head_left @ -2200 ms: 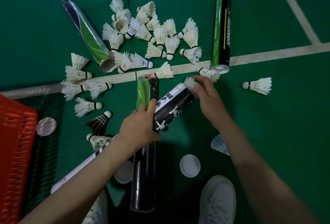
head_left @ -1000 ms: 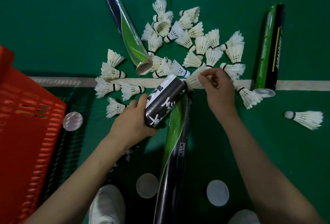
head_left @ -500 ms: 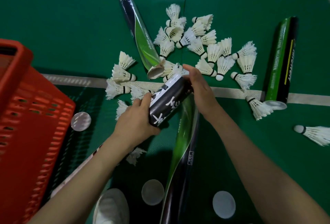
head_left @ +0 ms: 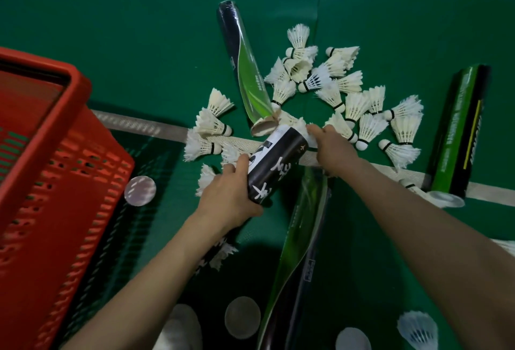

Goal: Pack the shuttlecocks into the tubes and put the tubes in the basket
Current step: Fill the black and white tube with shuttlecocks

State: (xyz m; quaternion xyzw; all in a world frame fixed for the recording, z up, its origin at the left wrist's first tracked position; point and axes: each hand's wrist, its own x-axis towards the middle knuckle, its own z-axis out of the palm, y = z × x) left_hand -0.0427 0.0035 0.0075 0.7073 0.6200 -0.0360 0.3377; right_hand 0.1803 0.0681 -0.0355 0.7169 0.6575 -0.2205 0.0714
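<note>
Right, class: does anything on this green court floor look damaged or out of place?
The green-and-black cardboard tube left of the scattered white feather shuttlecocks looks dented at its open end; round white lids lie loose nearby.

green court floor (head_left: 117,31), white lines (head_left: 133,125), dim light

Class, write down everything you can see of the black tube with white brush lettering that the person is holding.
The black tube looks like glossy cardboard, with white brush characters and a white patch near its open end. It is tilted, mouth pointing away and to the right. The left hand grips its lower part; the right hand holds a white shuttlecock at its mouth.
</note>
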